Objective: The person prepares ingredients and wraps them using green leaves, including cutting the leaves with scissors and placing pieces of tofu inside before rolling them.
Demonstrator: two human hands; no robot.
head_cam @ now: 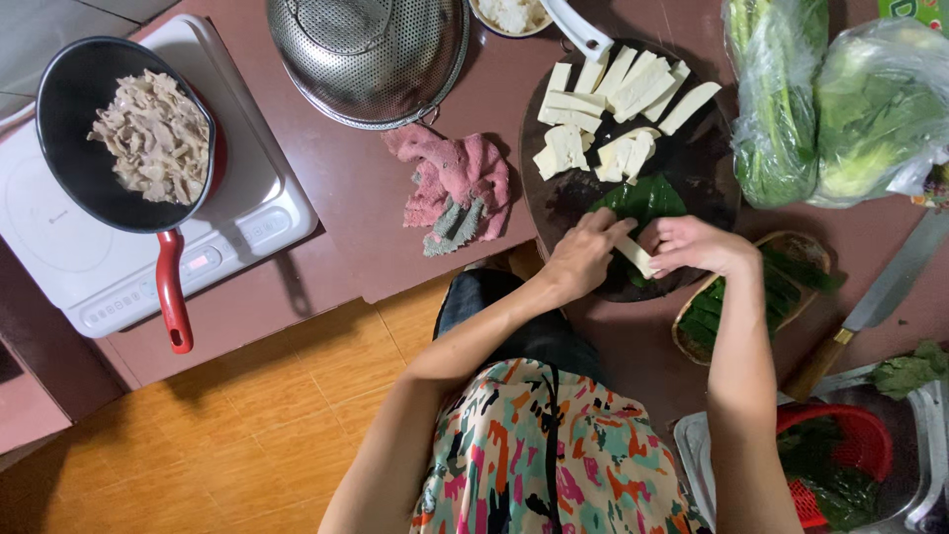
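Person stands at a dark reddish worktop [395, 213], seen from above. Both hands meet over the near edge of a round dark cutting board [707, 173].

Left hand [585, 255]: fingers curled, tips pinching one end of a pale tofu strip [636, 256] and touching the green leaf [641, 199] that lies on the board just beyond it.

Right hand [697, 244]: fingers bent inward, closed on the other end of the same strip. The two hands are almost touching, with the strip between them.

Far half of the board carries a spread of cut tofu slices [618, 104], some fanned, some stacked.

Just right of the board, under the right forearm: a small oval basket [801, 247] holding more folded green leaves. Beyond it lies a knife [870, 307] with a wooden handle. At the top right are two clear bags of leafy greens [835, 104].

Left of the board sits a crumpled pink cloth [455, 188], and beyond that a perforated metal colander [371, 54]. At the far left, a white induction hob [119, 257] bears a black pan with a red handle [170, 297], holding pale shredded food.

Near the bottom right, a red strainer [840, 445] with greens sits in a metal basin.
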